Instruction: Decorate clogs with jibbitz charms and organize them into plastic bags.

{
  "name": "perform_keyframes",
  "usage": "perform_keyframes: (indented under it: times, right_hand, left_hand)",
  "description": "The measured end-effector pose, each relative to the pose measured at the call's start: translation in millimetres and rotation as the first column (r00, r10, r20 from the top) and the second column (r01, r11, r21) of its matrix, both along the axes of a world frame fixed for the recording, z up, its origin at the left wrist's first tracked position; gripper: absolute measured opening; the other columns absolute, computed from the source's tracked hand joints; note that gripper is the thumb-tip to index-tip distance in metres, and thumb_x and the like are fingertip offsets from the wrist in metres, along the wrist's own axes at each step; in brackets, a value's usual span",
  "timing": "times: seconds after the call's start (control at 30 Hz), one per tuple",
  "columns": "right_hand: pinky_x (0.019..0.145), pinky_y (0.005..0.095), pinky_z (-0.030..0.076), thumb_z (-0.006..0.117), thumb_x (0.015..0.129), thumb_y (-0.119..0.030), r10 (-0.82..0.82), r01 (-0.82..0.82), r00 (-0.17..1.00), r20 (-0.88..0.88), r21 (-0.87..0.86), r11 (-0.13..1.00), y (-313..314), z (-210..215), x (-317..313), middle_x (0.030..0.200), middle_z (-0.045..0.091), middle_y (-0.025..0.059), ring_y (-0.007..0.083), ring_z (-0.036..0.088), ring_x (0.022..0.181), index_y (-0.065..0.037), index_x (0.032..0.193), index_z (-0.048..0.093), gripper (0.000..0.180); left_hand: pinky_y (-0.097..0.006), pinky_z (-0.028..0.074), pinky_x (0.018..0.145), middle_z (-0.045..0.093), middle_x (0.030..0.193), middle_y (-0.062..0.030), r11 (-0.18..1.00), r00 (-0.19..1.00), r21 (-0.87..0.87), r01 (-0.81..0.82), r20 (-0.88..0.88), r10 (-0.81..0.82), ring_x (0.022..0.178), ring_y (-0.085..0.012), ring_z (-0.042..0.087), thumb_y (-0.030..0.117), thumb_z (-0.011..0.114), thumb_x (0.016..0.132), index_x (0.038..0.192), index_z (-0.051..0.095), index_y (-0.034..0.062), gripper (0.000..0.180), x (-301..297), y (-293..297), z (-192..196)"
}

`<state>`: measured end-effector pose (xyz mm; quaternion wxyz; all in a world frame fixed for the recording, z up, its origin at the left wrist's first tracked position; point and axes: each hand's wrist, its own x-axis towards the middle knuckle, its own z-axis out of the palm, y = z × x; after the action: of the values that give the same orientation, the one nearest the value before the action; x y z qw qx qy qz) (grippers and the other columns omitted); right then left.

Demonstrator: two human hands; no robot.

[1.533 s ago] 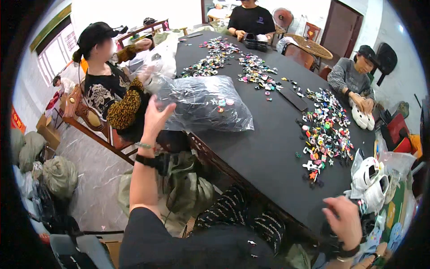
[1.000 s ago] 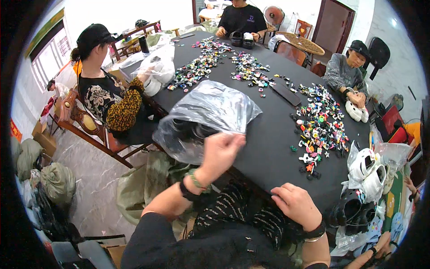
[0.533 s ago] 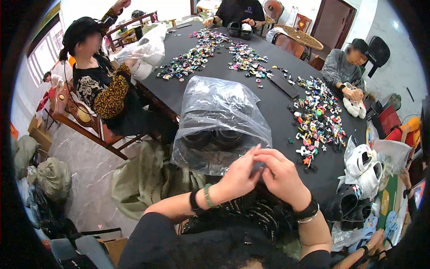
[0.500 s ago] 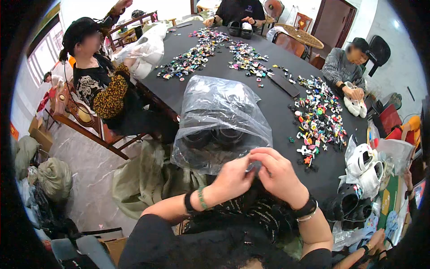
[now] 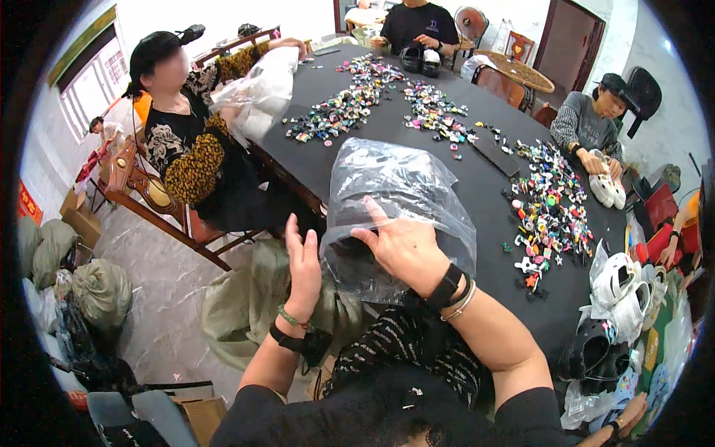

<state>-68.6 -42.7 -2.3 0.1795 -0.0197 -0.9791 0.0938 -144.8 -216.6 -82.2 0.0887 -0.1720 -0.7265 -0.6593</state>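
From the head view, the only one I have, I see a clear plastic bag [image 5: 398,171] lying at the near edge of the black tabletop [image 5: 497,257], its lower end seeming to overhang toward the lap. My right hand [image 5: 406,249] is laid against the bag's near side, thumb and forefinger parted; the other fingers are hidden, so I cannot tell whether it grips any film. My left hand [image 5: 304,270] is raised just beside the bag's left edge, fingers spread and holding nothing; I can't make out whether a fingertip brushes the plastic. As for progress, I judge the bag to be loose at the end nearest me, with dark contents [image 5: 346,257] still inside; whatever remains to be handled is in there. The bag itself looks thin, glossy and crinkled, bulging at the far end and slacker near me, with glare masking much of what it holds. Right of it is a heap of small multicoloured charms [image 5: 551,223], well apart from both hands, and farther right sit white shoes [image 5: 622,287]. Across the tabletop, a co-worker's hands hold a white shoe [image 5: 611,192].
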Motion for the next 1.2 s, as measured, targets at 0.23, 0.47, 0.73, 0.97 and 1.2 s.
perform_keyframes:
  times: [0.23, 0.47, 0.73, 0.97, 1.2]
  right_hand:
    - [0.057, 0.041, 0.053, 0.053, 0.097, -0.043, 0.037, -0.018, 0.992, -0.124, 0.15, 0.988, 20.9, -3.4, 16.9, 0.067, 0.066, 0.0124, 0.0298, 0.067, 0.064, -0.004, 0.12, 0.062, 0.046]
    - [0.051, 0.0389, 0.051, 0.066, 0.09, -0.038, 0.054, -0.043, 0.996, -0.072, 0.143, 0.989, 59.7, 20.7, 85.2, 0.06, 0.061, 0.0119, 0.0282, 0.064, 0.056, 0.0, 0.097, 0.067, 0.039]
    - [0.061, 0.0403, 0.049, 0.071, 0.085, -0.033, -0.055, 0.053, 0.997, 0.045, 0.049, 0.997, 56.9, 27.1, 123.2, 0.081, 0.063, 0.0156, 0.0315, 0.065, 0.074, -0.003, 0.103, 0.061, 0.036]
    - [0.102, 0.0529, 0.035, 0.081, 0.07, -0.041, 0.079, -0.07, 0.996, -0.047, 0.17, 0.983, 57.9, 22.5, 111.9, 0.132, 0.049, 0.0176, 0.0366, 0.046, 0.121, -0.013, 0.121, 0.062, 0.061]
    - [0.107, 0.0543, 0.03, 0.084, 0.064, -0.039, -0.038, 0.044, 0.999, -0.031, 0.211, 0.977, 55.5, 27.7, 104.3, 0.136, 0.043, 0.0229, 0.0404, 0.041, 0.127, -0.014, 0.124, 0.06, 0.07]
  left_hand:
    - [-0.039, 0.045, 0.095, 0.04, 0.143, -0.0038, 0.852, 0.815, 0.391, 0.349, 0.322, -0.482, 0.125, -0.0193, 0.046, 0.036, 0.039, 0.104, 0.151, 0.024, 0.0129, 0.054, 32.8, 17.8, -12.8]
    - [-0.046, 0.043, 0.101, 0.035, 0.143, -0.0126, 0.67, 0.546, 0.48, 0.566, 0.391, -0.741, 0.12, -0.03, 0.053, 0.031, 0.045, 0.103, 0.148, 0.022, 0.0093, 0.055, 92.1, 10.0, -11.4]
    - [-0.04, 0.047, 0.096, 0.044, 0.135, -0.012, 0.679, 0.452, 0.583, 0.446, 0.507, -0.734, 0.111, -0.0248, 0.059, 0.03, 0.044, 0.104, 0.142, 0.022, 0.0104, 0.048, 96.7, 17.4, -8.3]
    - [-0.041, 0.048, 0.089, 0.049, 0.127, -0.011, 0.716, 0.475, 0.543, 0.439, 0.536, -0.698, 0.103, -0.025, 0.06, 0.037, 0.043, 0.103, 0.147, 0.022, 0.0137, 0.054, 82.2, 24.0, -1.3]
    - [-0.042, 0.048, 0.087, 0.054, 0.117, -0.0094, 0.743, 0.47, 0.575, 0.342, 0.58, -0.665, 0.097, -0.0255, 0.059, 0.05, 0.044, 0.101, 0.144, 0.027, 0.0129, 0.059, 66.3, 30.5, -9.1]
